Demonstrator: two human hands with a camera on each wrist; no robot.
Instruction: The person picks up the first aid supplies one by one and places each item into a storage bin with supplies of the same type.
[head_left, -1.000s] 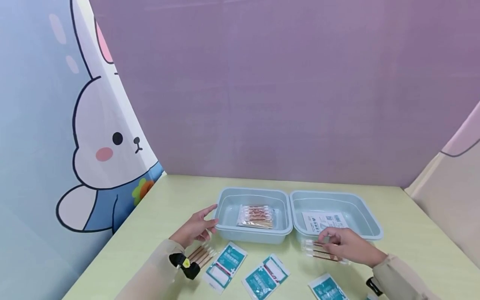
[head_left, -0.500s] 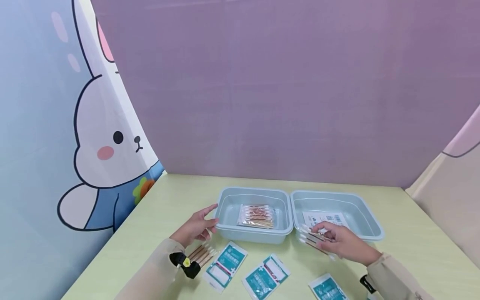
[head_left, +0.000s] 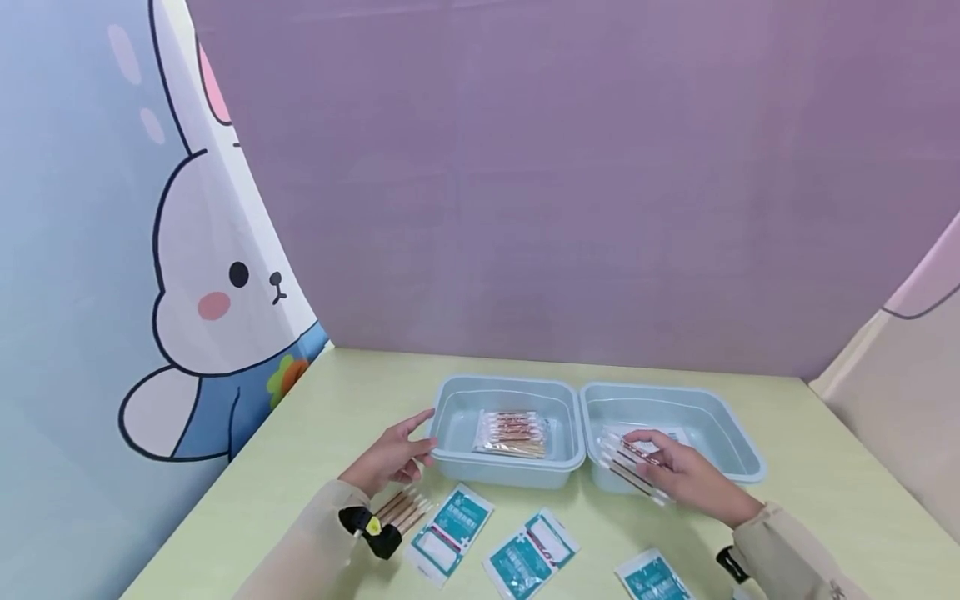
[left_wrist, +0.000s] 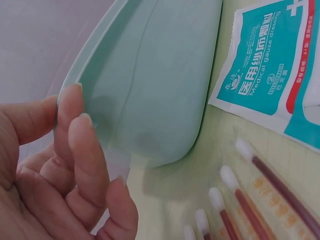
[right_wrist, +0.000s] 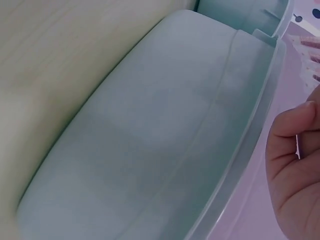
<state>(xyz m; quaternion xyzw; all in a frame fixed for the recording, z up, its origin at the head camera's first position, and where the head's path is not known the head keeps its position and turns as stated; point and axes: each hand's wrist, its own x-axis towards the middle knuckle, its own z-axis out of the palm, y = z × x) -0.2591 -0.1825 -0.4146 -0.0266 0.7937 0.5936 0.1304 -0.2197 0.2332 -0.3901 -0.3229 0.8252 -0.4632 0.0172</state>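
My left hand grips the left-side rim of the left pale blue-green plastic basin; in the left wrist view its thumb and a finger meet at the rim. With my right hand I pinch a clear packet of brown-stick cotton swabs, tilted over the front rim of the right basin. A similar swab packet lies inside the left basin. Partly behind the right hand, a white printed packet lies in the right basin. In the right wrist view the held swabs show only at the edge.
Another packet of cotton swabs lies by my left wrist. Teal-and-white gauze dressing packets lie in front of the basins: one at left, one in the middle, one at right. A purple backdrop rises behind the table.
My right hand has lifted the swab packet up and slightly left, from in front of the right basin to over its front rim, tilting it. The left hand has stayed at the left basin.
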